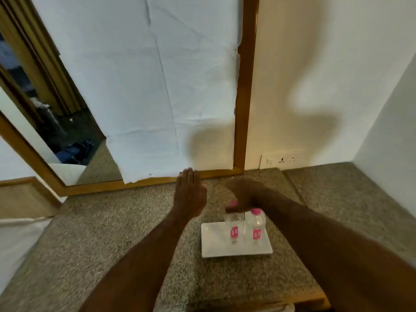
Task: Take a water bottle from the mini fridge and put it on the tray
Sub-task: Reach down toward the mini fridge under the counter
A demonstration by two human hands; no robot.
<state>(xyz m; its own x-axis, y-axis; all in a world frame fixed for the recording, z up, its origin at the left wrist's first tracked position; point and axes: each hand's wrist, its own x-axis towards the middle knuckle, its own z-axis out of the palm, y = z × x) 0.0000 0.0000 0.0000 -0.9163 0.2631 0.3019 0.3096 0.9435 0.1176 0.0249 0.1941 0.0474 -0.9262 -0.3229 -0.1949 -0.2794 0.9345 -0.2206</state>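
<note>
Two clear water bottles with pink caps and pink labels stand upright on a white rectangular tray (216, 246) on the speckled granite counter. The left bottle (234, 230) has my right hand (244, 194) curled over its neck and cap, gripping it from above. Beside it, the right bottle (256, 228) stands free. My left hand (190, 194) hovers flat with fingers together, left of the tray and above the counter, holding nothing. The mini fridge is not in view.
A wood-framed mirror (242, 109), mostly covered by white sheets, runs along the back of the counter (112, 233). A wall socket (281, 161) sits at the back right. A white wall closes the right side. The counter's wooden front edge (315, 298) shows at lower right.
</note>
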